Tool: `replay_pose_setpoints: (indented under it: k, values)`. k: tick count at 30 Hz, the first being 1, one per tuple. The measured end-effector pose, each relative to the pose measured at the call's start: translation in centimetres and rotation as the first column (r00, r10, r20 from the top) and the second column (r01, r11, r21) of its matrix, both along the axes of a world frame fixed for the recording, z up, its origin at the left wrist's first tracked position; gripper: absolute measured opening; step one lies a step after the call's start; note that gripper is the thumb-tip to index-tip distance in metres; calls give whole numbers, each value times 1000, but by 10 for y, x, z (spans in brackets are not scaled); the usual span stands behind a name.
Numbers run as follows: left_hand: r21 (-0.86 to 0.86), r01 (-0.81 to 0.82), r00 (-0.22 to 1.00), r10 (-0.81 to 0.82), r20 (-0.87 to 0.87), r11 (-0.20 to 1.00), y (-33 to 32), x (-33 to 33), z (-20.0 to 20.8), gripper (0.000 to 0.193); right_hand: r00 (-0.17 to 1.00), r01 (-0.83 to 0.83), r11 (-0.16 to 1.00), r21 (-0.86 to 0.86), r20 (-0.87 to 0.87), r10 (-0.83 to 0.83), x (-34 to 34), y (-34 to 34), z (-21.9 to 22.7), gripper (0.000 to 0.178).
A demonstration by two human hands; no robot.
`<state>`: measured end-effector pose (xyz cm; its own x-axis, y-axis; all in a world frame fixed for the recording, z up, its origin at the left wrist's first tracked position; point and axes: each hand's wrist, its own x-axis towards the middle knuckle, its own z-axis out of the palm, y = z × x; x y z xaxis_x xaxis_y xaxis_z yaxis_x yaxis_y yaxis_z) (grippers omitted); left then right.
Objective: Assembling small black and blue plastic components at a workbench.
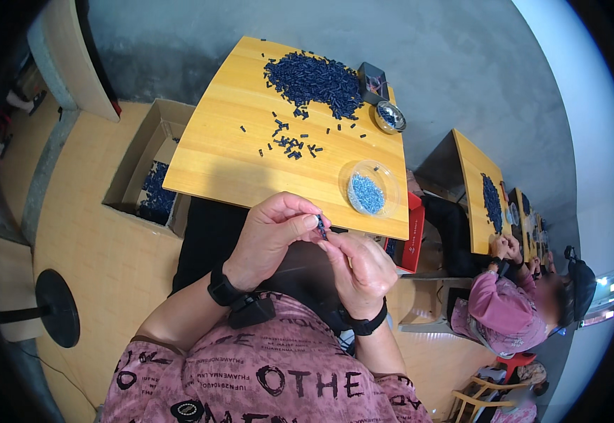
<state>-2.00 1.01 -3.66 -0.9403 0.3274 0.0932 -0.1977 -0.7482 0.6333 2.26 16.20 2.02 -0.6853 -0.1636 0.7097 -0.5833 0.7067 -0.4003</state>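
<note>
My left hand pinches a small dark cylindrical piece between thumb and forefinger, just off the table's near edge. Closed at the piece's lower end are the fingers of my right hand. The piece is too small to tell its exact kind. Beyond my hands, a clear round tub on the wooden table holds many tiny light-blue pieces. Farther back lies a large heap of small dark-blue cylindrical pieces, and a looser cluster of them is scattered nearer to me.
A black box and a metal bowl stand at the table's far right. On the floor at left is a cardboard box of dark pieces. A red box sits below the right edge. A co-worker sits at another table.
</note>
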Motion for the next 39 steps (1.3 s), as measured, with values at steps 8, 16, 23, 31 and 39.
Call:
replay_pose_setpoints:
  k: [8,16,23,31,39]
  values:
    - [-17,3,1000,-3,-15,1000,1,2,4,11,999,13,999,36,-39,-11,3,2,3,19]
    - [-59,-21,999,19,-34,998,4,4,2,11,997,17,995,96,-73,-10,4,5,-1,20]
    - [73,39,999,-41,14,997,5,5,-2,10,992,18,989,144,-126,0,5,4,0,23]
    - [-17,3,1000,-3,7,1000,4,8,0,10,992,-1,985,174,-127,24,5,5,1,23]
    - [-58,1,999,-3,-33,998,4,9,0,8,989,-6,975,221,-144,39,4,8,-4,20]
